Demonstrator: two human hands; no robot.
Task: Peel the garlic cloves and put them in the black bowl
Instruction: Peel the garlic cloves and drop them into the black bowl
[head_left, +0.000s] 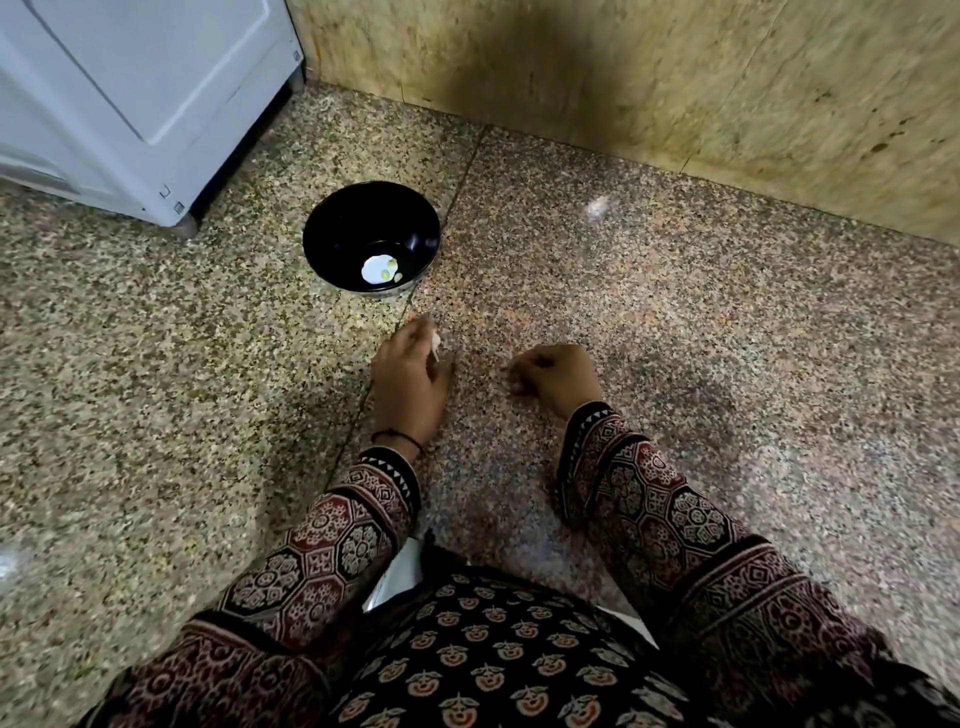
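In the head view, the black bowl (332, 234) is being shown standing on the speckled floor (675, 338), toward its far left. It sits just in front of the corner of a white appliance (145, 104), on a seam between two slabs. Two small pale-green peeled cloves (387, 271) are being seen on the bowl's bottom beside a bright glare, so a small part of the task is being judged as done.

A white garlic piece (435, 347) is being pinched at the fingertips of the left hand (410, 379), near the bowl's near side but apart from it. Whether it is clove or loose skin cannot be told.

The right hand (558, 379) is being held knuckles-up low over the floor with its fingers curled under. Whether anything is being held in it cannot be told. No stock of unpeeled garlic is being shown, so how much is left cannot be judged.
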